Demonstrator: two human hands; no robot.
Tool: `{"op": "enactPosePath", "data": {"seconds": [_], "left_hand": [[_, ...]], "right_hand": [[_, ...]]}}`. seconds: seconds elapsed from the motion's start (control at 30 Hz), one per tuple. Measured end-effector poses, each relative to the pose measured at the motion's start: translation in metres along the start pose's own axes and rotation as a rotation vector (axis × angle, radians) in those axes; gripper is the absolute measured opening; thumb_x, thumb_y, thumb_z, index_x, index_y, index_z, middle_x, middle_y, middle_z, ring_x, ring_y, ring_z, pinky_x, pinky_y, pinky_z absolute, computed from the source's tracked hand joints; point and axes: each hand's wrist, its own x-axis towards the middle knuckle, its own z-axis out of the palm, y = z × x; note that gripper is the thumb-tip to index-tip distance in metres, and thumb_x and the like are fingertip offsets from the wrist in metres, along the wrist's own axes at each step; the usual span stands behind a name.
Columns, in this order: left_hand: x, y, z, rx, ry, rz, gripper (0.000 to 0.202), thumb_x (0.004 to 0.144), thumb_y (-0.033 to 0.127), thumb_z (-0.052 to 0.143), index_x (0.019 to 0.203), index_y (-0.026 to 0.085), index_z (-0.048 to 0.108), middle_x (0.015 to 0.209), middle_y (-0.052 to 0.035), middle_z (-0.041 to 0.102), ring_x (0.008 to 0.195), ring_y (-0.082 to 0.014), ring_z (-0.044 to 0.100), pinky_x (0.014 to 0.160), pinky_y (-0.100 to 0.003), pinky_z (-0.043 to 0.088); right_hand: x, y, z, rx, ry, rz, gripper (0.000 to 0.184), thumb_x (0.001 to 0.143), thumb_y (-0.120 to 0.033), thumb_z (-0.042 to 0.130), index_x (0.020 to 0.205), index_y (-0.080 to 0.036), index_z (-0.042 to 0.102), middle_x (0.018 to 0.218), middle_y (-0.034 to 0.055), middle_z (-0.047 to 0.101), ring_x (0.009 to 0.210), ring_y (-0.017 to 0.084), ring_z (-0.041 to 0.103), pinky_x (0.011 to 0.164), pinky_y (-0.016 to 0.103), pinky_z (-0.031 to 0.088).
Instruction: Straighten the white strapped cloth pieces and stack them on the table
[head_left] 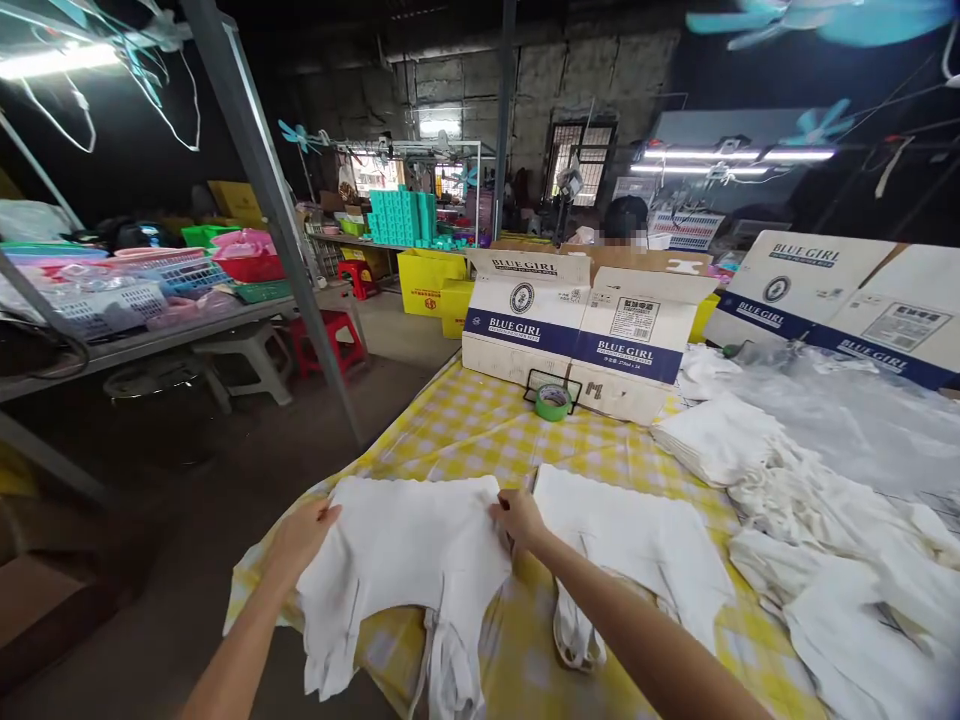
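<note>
A white fabric garment with narrow straps (409, 530) hangs over the near left edge of the table; its exact kind I cannot tell. My left hand (306, 535) is closed on its left upper edge, thumb against fingers. On the opposite upper corner, my right hand (519, 518) pinches the same garment. Just right of that hand lies a second white garment (622, 525), flat on the yellow checked tablecloth (442, 420), with straps bunched at its near end. My right forearm crosses over part of it.
Farther right are a stack of folded white cloth (724, 435), a loose white heap (847, 570) and clear plastic (840, 410). Behind them stand Blue Girl cartons (525, 310), with green tape (553, 402) in front. A metal post (281, 220) rises at left. A person sits behind the cartons.
</note>
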Motion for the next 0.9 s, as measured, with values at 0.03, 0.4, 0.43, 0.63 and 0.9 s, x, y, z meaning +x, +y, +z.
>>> {"op": "enactPosePath", "data": {"seconds": [0.03,0.4,0.43,0.63,0.9], "left_hand": [[0.005,-0.002,0.007,0.034,0.011,-0.008,0.032,0.082,0.041,0.042,0.060,0.019,0.053,0.055,-0.0037,0.058,0.055,-0.0203,0.057,0.052,-0.026,0.034],[0.010,0.000,0.025,0.263,0.212,0.057,0.040,0.085,0.042,0.032,0.105,0.016,0.056,0.088,-0.0154,0.063,0.075,-0.0315,0.059,0.062,-0.037,0.041],[0.010,0.007,0.029,0.296,0.297,0.092,0.043,0.085,0.041,0.032,0.112,0.015,0.053,0.094,-0.0176,0.062,0.081,-0.0337,0.058,0.065,-0.040,0.042],[0.008,0.125,0.071,0.099,0.282,0.396,0.037,0.084,0.037,0.037,0.110,0.014,0.052,0.104,-0.0134,0.060,0.099,-0.0286,0.055,0.085,-0.038,0.042],[-0.020,0.294,0.162,-0.004,-0.185,0.542,0.019,0.084,0.033,0.049,0.091,0.019,0.061,0.095,-0.0088,0.068,0.088,-0.0215,0.063,0.073,-0.029,0.043]], "right_hand": [[0.005,0.005,0.010,-0.012,0.021,0.010,0.023,0.070,-0.020,0.056,0.049,-0.019,0.047,0.050,0.0018,0.052,0.048,0.013,0.043,0.049,0.027,0.025],[0.007,0.019,-0.001,-0.181,0.163,-0.054,0.027,0.077,-0.026,0.051,0.101,-0.023,0.063,0.078,0.0074,0.067,0.069,0.019,0.062,0.060,0.029,0.040],[0.004,0.027,-0.014,-0.198,0.206,-0.083,0.029,0.079,-0.027,0.048,0.105,-0.024,0.061,0.083,0.0060,0.067,0.074,0.019,0.063,0.064,0.029,0.043],[-0.042,0.127,-0.133,-0.423,0.583,0.297,0.034,0.075,-0.022,0.051,0.108,-0.015,0.058,0.107,0.0136,0.059,0.098,0.027,0.056,0.079,0.034,0.043],[-0.097,0.201,-0.183,-0.532,0.743,0.453,0.026,0.079,-0.025,0.049,0.097,-0.013,0.063,0.096,0.0140,0.059,0.091,0.027,0.055,0.076,0.034,0.041]]}}
